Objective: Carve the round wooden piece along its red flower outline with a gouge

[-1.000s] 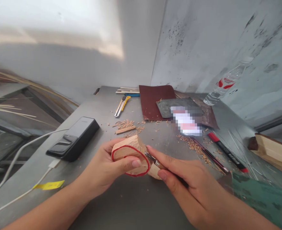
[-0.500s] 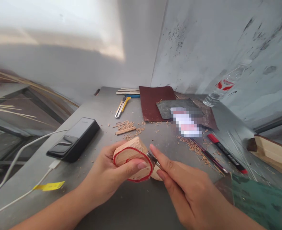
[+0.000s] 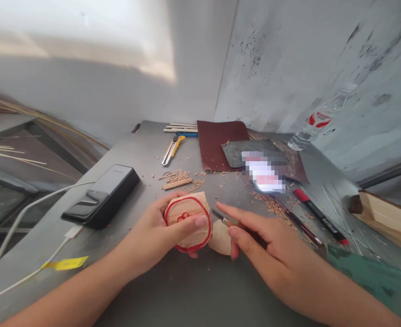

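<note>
- Near the front middle of the grey table (image 3: 186, 290), the left hand (image 3: 159, 236) wraps its fingers around a wood block (image 3: 187, 221), thumb pressed on the face with the red outline.
- Its marked face is turned up toward the camera; the block's long axis seems to run away from the person, though the hand hides much of it.
- The right hand (image 3: 271, 254) pinches a carving knife (image 3: 222, 219), index finger stretched along it, the blade pointing left at the block.
- Risk, as I judge: the blade tip is very close to the left thumb, so a slip on hard grain could cut it.

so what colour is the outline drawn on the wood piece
Red, on the wood piece in the left hand; head view.
</note>
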### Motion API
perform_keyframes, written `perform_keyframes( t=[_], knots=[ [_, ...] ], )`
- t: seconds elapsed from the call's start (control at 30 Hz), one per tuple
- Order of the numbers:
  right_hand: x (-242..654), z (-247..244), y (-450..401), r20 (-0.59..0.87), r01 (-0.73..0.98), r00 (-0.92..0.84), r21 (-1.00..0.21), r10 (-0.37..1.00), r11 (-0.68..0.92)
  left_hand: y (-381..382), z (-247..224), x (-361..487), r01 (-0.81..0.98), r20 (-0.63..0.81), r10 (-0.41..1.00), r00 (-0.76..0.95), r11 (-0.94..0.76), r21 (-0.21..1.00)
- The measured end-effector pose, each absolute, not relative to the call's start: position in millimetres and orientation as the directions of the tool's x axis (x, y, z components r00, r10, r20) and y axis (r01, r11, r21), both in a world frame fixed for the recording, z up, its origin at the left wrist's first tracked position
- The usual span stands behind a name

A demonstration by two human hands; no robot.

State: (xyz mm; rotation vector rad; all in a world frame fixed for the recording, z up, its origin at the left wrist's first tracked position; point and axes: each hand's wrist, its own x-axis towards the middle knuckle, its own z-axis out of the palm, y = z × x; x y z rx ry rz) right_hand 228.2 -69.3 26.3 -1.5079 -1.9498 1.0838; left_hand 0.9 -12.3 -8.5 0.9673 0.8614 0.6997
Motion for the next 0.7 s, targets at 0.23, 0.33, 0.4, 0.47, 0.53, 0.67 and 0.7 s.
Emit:
perform_keyframes(
  t=[0.23, 0.33, 0.4, 0.47, 0.53, 0.67, 0.7],
  knots=[
    [241.2, 29.7, -59.4, -0.079, 0.590, -0.188, -0.806, 0.979, 0.048, -7.1, -10.0, -4.6, -0.066, -0.354, 0.774, 0.525, 0.451, 0.890],
    [244.3, 34.5, -57.1, -0.029, 0.440, -0.179, -0.896, 0.983, 0.054, -4.4, -8.0, -5.7, -0.036, -0.337, 0.796, 0.503, 0.408, 0.912],
    [245.8, 37.7, -55.4, -0.022, 0.334, -0.179, -0.942, 0.984, 0.039, -2.4, -7.9, -6.8, -0.023, -0.340, 0.812, 0.475, 0.397, 0.917],
    [246.3, 40.1, -53.6, 0.021, 0.252, -0.156, -0.966, 0.988, 0.060, -1.0, -9.2, -8.1, -0.018, -0.347, 0.818, 0.459, 0.400, 0.916],
    [245.1, 41.4, -52.2, 0.095, 0.197, -0.105, -0.974, 0.990, 0.114, -0.6, -11.1, -8.8, -0.010, -0.345, 0.806, 0.480, 0.399, 0.917],
    [239.2, 42.2, -51.9, 0.114, 0.186, 0.017, -0.977, 0.993, 0.109, -2.2, -12.0, -7.3, 0.034, -0.356, 0.754, 0.551, 0.407, 0.913],
    [238.2, 42.0, -52.1, 0.102, 0.190, 0.018, -0.977, 0.995, 0.097, -2.5, -11.6, -6.7, 0.042, -0.364, 0.746, 0.558, 0.412, 0.910]
  ],
)
